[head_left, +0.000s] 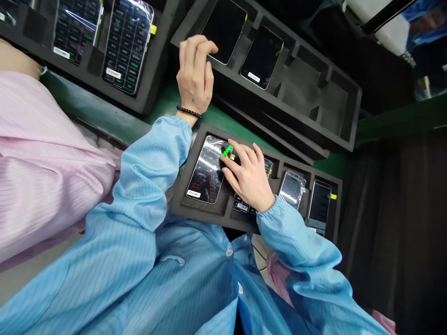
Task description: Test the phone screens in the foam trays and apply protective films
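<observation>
My right hand [248,176] is spread over the near foam tray [228,218], a fingertip at the screen of the leftmost smartphone [204,174]. That screen is mostly dark with reflections, red ladder-like lines and a short green band by my fingers. Under the same hand a second smartphone [244,205] is partly hidden. Two more smartphones, a bright one [292,188] and one showing text [319,204], lie to the right. My left hand [195,72], loosely bent with nothing in it, is at the left edge of the far foam tray [300,93], beside a dark smartphone [225,30].
The far tray also holds another dark smartphone [261,56] and bare compartments on its right. At upper left, a third foam tray [148,95] carries smartphones with green grid text [127,46]. A person's pink sleeve [52,163] is close on the left. Green bench surface [165,102] shows between trays.
</observation>
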Demonstrator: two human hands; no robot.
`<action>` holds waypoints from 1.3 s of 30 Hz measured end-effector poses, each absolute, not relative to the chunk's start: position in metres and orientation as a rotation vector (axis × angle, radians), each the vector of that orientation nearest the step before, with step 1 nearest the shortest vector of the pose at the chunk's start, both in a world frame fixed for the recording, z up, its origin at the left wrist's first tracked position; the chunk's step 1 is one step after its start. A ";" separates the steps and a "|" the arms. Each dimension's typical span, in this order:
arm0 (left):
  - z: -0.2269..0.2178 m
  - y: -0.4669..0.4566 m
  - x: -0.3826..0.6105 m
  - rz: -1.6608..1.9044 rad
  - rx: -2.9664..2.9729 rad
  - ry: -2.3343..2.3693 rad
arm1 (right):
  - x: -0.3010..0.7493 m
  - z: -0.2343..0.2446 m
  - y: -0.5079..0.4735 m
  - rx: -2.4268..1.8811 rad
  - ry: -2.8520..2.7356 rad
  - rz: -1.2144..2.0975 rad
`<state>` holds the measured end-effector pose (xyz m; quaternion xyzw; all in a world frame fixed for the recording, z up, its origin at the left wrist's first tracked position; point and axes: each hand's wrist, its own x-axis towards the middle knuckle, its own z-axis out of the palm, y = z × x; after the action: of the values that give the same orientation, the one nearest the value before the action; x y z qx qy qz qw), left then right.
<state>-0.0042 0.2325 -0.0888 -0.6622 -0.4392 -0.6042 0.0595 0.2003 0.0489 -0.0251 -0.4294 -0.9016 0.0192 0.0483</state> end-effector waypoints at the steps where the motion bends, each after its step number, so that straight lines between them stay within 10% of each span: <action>1: -0.089 0.232 -0.004 -1.823 -2.001 -1.330 | 0.199 -0.025 0.047 -1.288 -2.752 0.063; 20: -0.088 0.234 -0.007 -1.801 -2.040 -1.420 | 0.156 -0.022 -0.001 -0.739 -2.861 0.335; 39: -0.090 0.237 -0.005 -1.846 -2.035 -1.434 | 0.158 -0.032 0.084 -1.282 -2.768 0.038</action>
<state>-0.0052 0.2369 -0.0905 -0.6563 -0.4627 -0.5956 0.0211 0.1579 0.0840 -0.0322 -0.4197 -0.9065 0.0124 0.0453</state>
